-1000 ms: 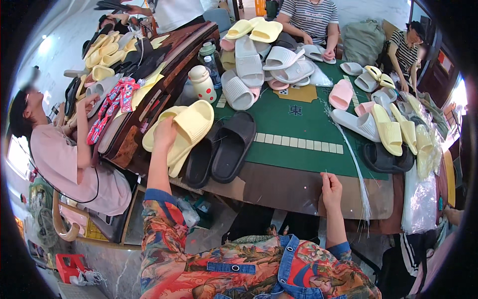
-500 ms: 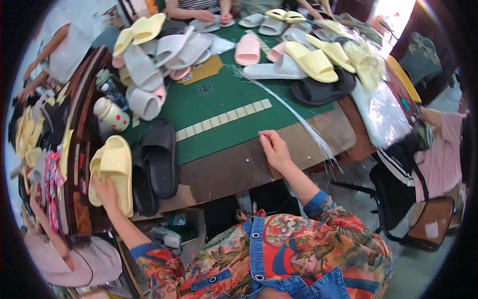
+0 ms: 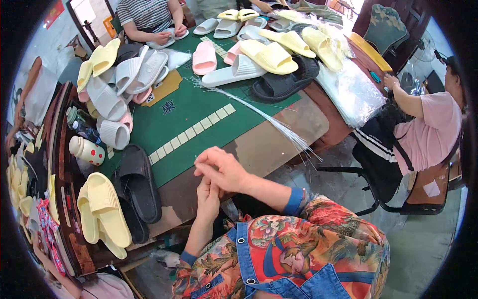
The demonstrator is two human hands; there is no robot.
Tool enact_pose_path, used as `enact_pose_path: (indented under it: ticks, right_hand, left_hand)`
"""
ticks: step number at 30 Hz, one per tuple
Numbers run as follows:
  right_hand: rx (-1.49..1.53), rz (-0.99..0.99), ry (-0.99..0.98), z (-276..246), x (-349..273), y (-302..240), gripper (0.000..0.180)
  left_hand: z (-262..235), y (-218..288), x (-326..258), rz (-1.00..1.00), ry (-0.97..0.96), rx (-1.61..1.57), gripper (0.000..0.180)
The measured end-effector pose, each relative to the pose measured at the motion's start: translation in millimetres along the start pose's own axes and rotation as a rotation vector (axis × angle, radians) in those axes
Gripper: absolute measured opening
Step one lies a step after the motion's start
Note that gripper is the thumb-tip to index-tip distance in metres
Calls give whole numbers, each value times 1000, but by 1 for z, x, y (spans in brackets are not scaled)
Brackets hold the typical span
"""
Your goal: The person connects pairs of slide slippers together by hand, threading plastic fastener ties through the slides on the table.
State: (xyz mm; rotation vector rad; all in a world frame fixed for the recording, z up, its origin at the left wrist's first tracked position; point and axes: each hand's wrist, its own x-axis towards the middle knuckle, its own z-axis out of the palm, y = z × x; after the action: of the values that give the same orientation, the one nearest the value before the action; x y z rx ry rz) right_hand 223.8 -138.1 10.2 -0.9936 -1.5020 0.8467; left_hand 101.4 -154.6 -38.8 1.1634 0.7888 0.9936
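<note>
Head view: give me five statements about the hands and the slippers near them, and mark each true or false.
1. The left hand and right hand touch each other at the table edge. True.
2. The right hand holds a yellow slipper. False: neither hand holds a slipper; the yellow slippers lie apart, to the left.
3. The black slippers lie beside the yellow pair. True.
4. The bundle of thin white strips is clamped in the left hand. False: it lies on the green mat, untouched.
5. The spotted bottle stands between the two hands. False: it lies left of the black slippers.
</note>
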Motion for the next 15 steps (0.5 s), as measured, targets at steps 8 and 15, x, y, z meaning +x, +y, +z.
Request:
enact_pose_path:
  ticks: [8, 15]
  right_hand:
    - [-968, -299, 360, -205, 113, 28, 22]
    - [-1578, 346, 196, -388, 198, 60, 49]
  left_hand:
    - [-24, -15, 55, 368, 203, 1177, 19]
    - [-22, -16, 55, 317, 177, 1277, 18]
